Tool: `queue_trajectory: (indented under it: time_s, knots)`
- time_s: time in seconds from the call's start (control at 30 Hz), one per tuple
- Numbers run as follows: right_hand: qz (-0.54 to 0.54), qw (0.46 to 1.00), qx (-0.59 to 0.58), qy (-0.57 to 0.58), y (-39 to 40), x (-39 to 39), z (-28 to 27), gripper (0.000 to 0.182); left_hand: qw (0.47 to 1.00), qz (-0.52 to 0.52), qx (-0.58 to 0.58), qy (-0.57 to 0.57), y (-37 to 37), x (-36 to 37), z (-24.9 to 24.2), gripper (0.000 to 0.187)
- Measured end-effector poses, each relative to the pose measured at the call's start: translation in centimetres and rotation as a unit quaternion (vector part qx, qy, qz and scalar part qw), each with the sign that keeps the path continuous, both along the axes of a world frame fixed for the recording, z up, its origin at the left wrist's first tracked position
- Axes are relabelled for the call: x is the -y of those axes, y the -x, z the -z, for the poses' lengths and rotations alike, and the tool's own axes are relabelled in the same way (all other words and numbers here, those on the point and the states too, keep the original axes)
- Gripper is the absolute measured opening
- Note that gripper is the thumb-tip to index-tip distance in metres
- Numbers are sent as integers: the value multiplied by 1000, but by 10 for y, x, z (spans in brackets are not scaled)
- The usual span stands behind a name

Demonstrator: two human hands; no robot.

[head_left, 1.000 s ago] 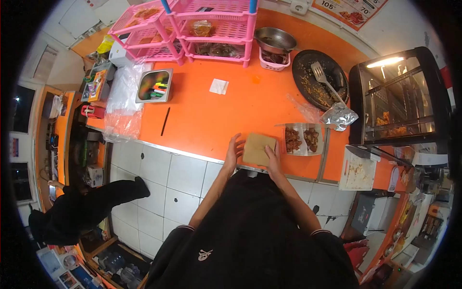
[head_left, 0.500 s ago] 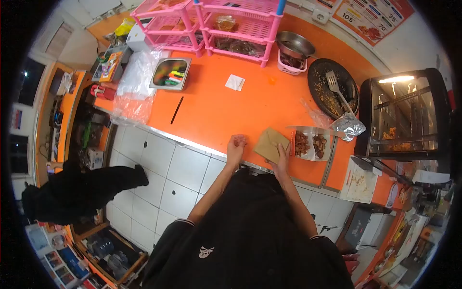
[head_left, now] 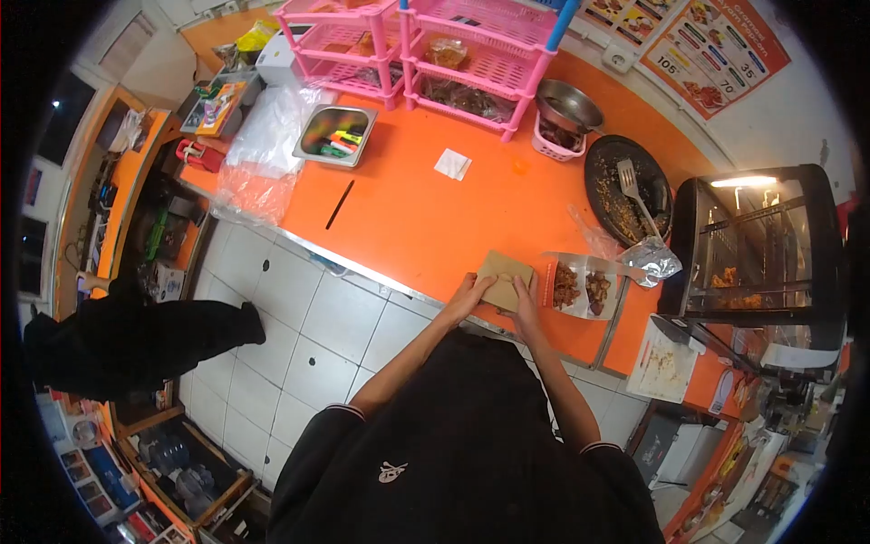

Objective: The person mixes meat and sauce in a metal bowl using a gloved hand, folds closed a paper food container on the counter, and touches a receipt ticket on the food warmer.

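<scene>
A folded brown paper packet (head_left: 504, 269) is at the front edge of the orange counter, held in both hands. My left hand (head_left: 468, 296) grips its left edge, and my right hand (head_left: 525, 303) presses on its lower right side with the fingers lying over the top. What the packet contains, if anything, does not show. Just right of my right hand is an open paper food box (head_left: 581, 306) with browned, fried-looking pieces (head_left: 567, 285) in two portions.
Past the box lie crumpled foil (head_left: 654, 260) and a black pan (head_left: 605, 163) with a slotted turner (head_left: 640, 195). A lit display warmer (head_left: 757, 245) stands at right. Behind are pink racks (head_left: 471, 77), a steel tray of markers (head_left: 335, 136) and a napkin (head_left: 452, 164). Someone in black stands left.
My left hand has moved right and taken hold of the packet's left side, which my right hand held alone before. The packet has turned straighter. The camera view has shifted slightly.
</scene>
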State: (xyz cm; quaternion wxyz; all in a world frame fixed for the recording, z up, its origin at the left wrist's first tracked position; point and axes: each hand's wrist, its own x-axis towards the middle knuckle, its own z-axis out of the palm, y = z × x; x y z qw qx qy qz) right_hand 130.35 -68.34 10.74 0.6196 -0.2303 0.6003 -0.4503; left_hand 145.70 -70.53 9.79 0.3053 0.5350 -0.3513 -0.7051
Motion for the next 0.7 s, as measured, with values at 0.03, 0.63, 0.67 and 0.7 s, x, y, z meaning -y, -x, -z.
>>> queue_trajectory:
  time_s: [0.03, 0.63, 0.67, 0.7]
  knots:
    - [7, 1000, -3, 4, 2, 6, -4, 53, 1000, 7, -3, 4, 1, 6, -2, 66]
    - [-212, 963, -152, -64, 99, -192, 22, 41, 960, -107, 106, 235, 28, 43, 61, 61]
    - [-195, 966, -152, -68, 107, -218, 23, 41, 962, -91, 100, 236, 29, 45, 60, 61]
    - [-153, 978, -126, -61, 111, -242, 23, 45, 960, -101, 111, 238, 31, 47, 53, 55]
